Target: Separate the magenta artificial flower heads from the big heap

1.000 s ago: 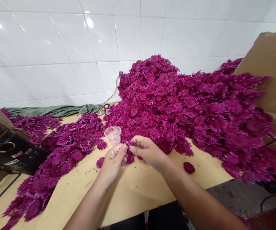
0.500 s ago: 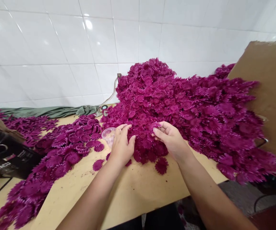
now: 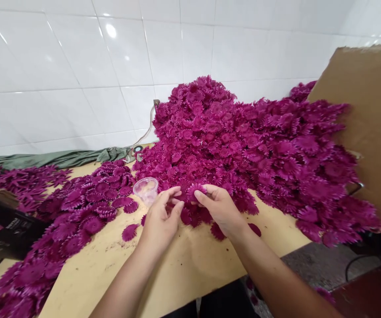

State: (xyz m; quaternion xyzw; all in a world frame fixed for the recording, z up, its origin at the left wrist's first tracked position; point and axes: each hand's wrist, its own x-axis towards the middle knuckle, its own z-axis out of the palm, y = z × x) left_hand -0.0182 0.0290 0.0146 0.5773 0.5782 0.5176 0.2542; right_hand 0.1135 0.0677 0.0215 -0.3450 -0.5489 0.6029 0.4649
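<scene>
- Table: pale yellow top, dark specks scattered on the near part.
- Left hand: above table, fingers loosely curled with a moderate gap, nothing seen between them; fingertips near the held flower.
- Right hand: fingers pinching one magenta flower, toothed rim visible, in front of the large heap.
- Loose flower: flat on table, left of the left hand.
- Clear cup: upright, just beyond the left hand; contents unclear.
- Smaller pile: magenta flowers, running along the left side beside a black box.
- Large heap: magenta flowers, reaching right to a cardboard sheet.
- Green cloth: along the foot of the white tiled wall.
</scene>
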